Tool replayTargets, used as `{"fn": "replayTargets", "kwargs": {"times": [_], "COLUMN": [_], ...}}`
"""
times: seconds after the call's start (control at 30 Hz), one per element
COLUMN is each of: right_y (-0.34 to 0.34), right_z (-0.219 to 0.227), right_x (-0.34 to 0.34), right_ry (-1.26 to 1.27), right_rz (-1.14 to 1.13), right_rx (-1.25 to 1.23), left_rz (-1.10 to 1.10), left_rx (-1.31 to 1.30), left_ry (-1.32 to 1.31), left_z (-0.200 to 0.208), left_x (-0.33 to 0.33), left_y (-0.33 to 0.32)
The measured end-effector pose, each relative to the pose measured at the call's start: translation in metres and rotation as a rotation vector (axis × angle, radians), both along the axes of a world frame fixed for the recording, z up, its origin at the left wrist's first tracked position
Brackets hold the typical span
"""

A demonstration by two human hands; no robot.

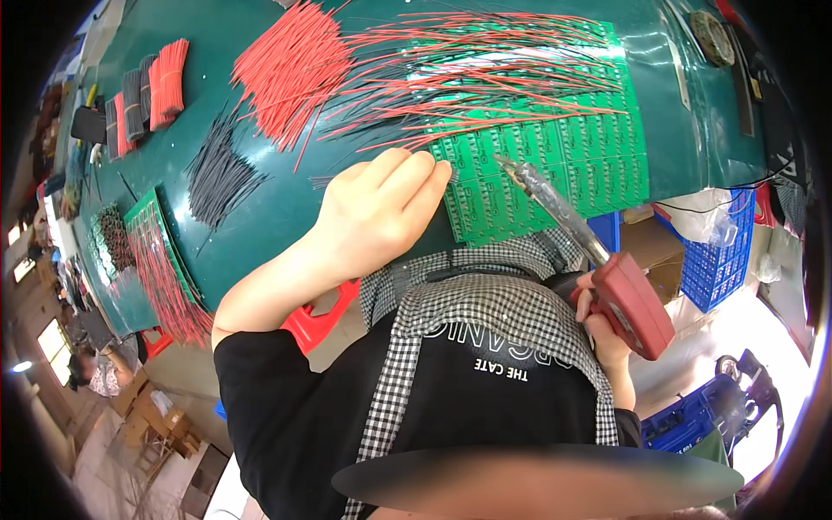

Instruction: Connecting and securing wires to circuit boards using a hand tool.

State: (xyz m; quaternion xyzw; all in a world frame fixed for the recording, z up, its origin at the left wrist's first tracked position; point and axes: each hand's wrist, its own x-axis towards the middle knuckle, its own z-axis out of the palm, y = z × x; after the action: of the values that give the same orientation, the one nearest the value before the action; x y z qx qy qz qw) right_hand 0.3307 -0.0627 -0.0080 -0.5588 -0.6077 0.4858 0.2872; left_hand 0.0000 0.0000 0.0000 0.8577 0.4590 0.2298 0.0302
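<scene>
A large green circuit board panel (555, 147) lies on the dark green table (260, 225), with many red and black wires (485, 78) stuck through it and fanning out to the left. My left hand (381, 212) rests on the panel's near-left corner, fingers bent together and pressing its edge. My right hand (602, 334) grips a red soldering gun (637, 303) with a clear barrel. The gun's metal tip (505, 163) points at the board just right of my left fingertips.
Loose piles of cut red wires (290, 69) and black wires (221, 173) lie left of the panel. Tied wire bundles (152, 91) and a second wired board (152, 247) sit farther left. Blue crates (719, 260) and a red stool (316, 321) stand below the table edge.
</scene>
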Motion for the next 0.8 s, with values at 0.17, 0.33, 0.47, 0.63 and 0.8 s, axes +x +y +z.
{"fn": "replayTargets", "kwargs": {"times": [0.17, 0.33, 0.47, 0.63, 0.8], "right_y": [0.009, 0.021, 0.025, 0.022, 0.021], "right_z": [-0.005, -0.002, 0.000, -0.007, -0.007], "right_x": [-0.023, -0.038, -0.042, -0.034, -0.033], "right_ry": [0.038, 0.025, 0.118, -0.028, -0.067], "right_rz": [-0.014, -0.053, -0.098, 0.006, 0.059], "right_rx": [-0.083, -0.227, -0.319, -0.208, -0.158], "left_rz": [-0.005, 0.030, 0.059, 0.039, 0.032], "left_rx": [0.034, -0.002, -0.033, -0.032, -0.042], "left_ry": [0.076, 0.063, 0.059, 0.036, 0.042], "left_z": [-0.009, -0.015, -0.016, -0.015, -0.015], "left_x": [-0.010, -0.010, -0.010, -0.011, -0.010], "left_y": [0.011, 0.010, 0.011, 0.011, 0.008]}}
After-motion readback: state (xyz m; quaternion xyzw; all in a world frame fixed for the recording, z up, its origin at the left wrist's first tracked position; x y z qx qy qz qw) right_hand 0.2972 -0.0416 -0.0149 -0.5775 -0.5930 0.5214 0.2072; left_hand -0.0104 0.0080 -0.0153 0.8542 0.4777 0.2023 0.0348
